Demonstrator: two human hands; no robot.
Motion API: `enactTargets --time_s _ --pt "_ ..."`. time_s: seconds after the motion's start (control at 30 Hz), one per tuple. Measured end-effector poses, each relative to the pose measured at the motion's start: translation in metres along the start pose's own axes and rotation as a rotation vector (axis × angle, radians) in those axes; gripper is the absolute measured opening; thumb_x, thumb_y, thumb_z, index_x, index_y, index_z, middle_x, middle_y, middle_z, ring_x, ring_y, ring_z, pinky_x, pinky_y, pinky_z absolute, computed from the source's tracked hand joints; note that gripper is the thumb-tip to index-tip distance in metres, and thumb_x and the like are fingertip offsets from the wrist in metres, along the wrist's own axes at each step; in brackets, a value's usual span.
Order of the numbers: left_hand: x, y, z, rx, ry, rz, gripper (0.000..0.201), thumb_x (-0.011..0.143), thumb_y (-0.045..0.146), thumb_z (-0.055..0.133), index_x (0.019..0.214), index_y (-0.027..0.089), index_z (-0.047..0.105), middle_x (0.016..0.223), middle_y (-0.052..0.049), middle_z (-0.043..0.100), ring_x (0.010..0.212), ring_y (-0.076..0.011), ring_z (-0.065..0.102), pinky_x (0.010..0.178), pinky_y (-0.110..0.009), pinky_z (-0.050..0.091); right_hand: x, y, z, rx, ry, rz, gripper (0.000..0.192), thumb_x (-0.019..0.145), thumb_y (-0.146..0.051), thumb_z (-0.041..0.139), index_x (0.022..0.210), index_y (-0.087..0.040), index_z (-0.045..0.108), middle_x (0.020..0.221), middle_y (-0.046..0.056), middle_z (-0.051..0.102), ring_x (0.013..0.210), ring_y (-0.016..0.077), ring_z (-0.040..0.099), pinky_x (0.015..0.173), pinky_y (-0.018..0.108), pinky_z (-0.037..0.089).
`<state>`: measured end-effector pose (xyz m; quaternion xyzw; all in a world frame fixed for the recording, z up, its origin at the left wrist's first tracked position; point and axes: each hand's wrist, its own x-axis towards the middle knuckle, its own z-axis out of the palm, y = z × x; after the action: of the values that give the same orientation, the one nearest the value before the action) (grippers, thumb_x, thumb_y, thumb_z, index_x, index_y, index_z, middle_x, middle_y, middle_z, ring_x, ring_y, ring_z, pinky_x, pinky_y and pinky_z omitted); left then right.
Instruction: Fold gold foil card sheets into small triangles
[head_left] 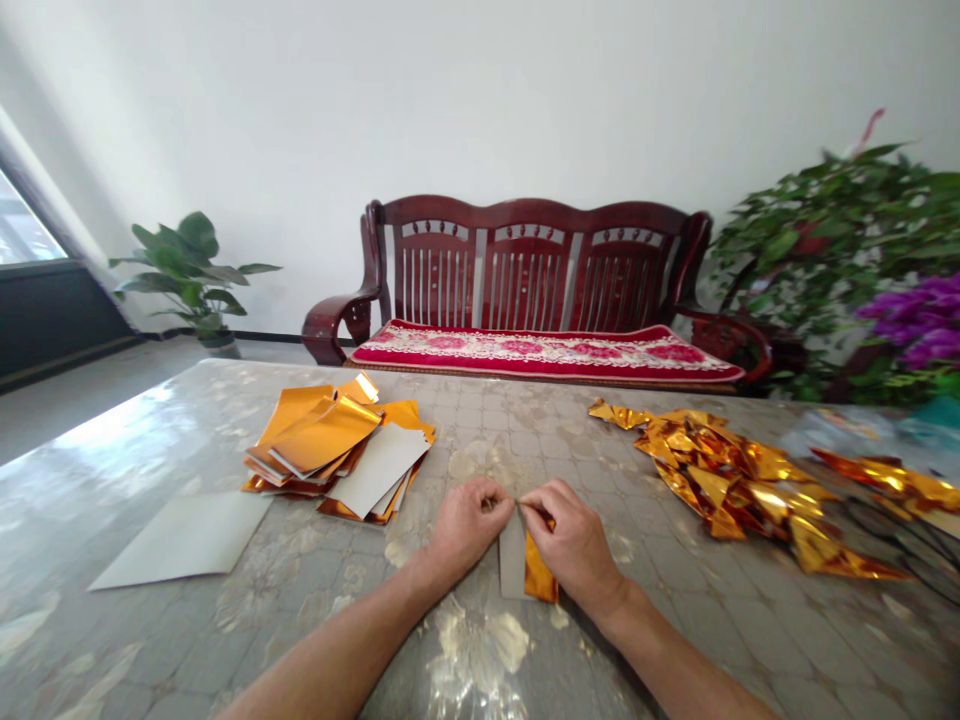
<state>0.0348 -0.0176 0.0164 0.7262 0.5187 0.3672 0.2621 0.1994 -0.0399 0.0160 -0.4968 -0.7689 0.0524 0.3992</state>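
In the middle of the table, a partly folded sheet of gold foil paper (513,565) lies flat, its grey-white back and a gold strip showing. At its far end, my left hand (471,520) pinches the paper between thumb and forefinger. My right hand (570,540) pinches the same end from the other side, fingertips nearly meeting the left ones, and covers part of the gold strip. A pile of loose gold foil sheets (315,430) lies to the left beyond my left hand. One grey-white sheet (184,540) rests face down beside it.
Right of my hands lies a heap of folded gold foil pieces (720,470). Eyeglasses (900,540) and a clear plastic bag (840,430) are at the right side of the patterned table (337,640). A wooden bench (532,270) stands behind, between potted plants (187,265).
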Motion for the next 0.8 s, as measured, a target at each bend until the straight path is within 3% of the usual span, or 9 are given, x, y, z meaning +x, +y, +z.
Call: enactTargets --time_s 0.37,0.8 --pt "-0.0004 0.0018 0.002 -0.006 0.009 0.031 0.018 0.077 0.013 0.054 0.065 0.016 0.067 0.067 0.001 0.064 0.067 -0.0117 0.056 0.065 -0.021 0.04 -0.0004 0.0006 -0.0002 0.034 -0.001 0.084 0.013 0.086 -0.017 0.055 0.077 -0.023 0.062 0.077 0.001 0.062 0.075 0.017 0.061 0.069 0.027 0.045" --pt "0.0013 0.003 0.0039 -0.11 -0.003 -0.113 0.019 0.071 0.016 0.049 0.058 0.016 0.062 0.057 0.004 0.055 0.061 -0.0108 0.051 0.059 -0.021 0.035 -0.0006 -0.0055 -0.0013 -0.116 -0.003 -0.044 0.017 0.089 -0.016 0.051 0.077 -0.023 0.061 0.077 0.003 0.061 0.073 0.0162 0.059 0.066 0.025 0.043"
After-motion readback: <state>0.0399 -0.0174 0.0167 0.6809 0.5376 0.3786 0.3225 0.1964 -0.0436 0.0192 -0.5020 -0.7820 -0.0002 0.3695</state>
